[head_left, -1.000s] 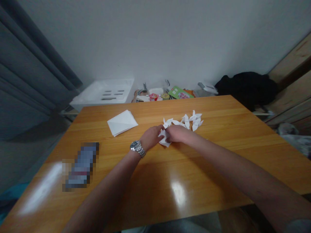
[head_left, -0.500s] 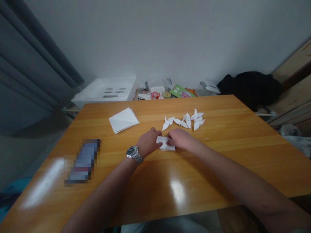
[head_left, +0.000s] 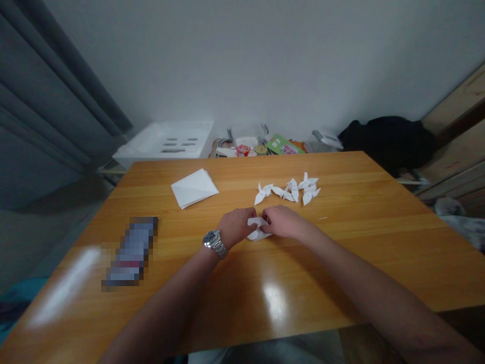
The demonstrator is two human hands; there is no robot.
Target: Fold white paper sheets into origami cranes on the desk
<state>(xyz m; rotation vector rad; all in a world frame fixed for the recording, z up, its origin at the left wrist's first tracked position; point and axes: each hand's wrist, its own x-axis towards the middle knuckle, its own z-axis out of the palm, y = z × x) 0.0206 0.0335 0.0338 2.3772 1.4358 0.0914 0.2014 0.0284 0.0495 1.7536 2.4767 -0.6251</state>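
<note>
A small folded piece of white paper [head_left: 257, 234] is between my two hands at the middle of the wooden table [head_left: 341, 253]. My left hand [head_left: 237, 226], with a metal watch [head_left: 214, 242] on its wrist, grips the paper's left side. On the right side, my right hand [head_left: 282, 221] pinches it, fingers curled around the far edge. Some fingertips are hidden behind the paper. Just beyond my hands lie several folded white paper cranes [head_left: 291, 190] in a loose row. A stack of white paper sheets [head_left: 194, 189] rests farther left.
A phone [head_left: 131, 251], blurred out, lies at the left of the table. Behind the far edge stand a white slotted tray [head_left: 166, 141], a green packet [head_left: 283, 145] and a black cloth-like heap [head_left: 386, 141]. A thin white scrap [head_left: 323, 218] lies right of my hands.
The paper has gone from lying fairly flat to bending up between my fingers. My left hand has shifted slightly right and nearer, closing toward my right hand.
</note>
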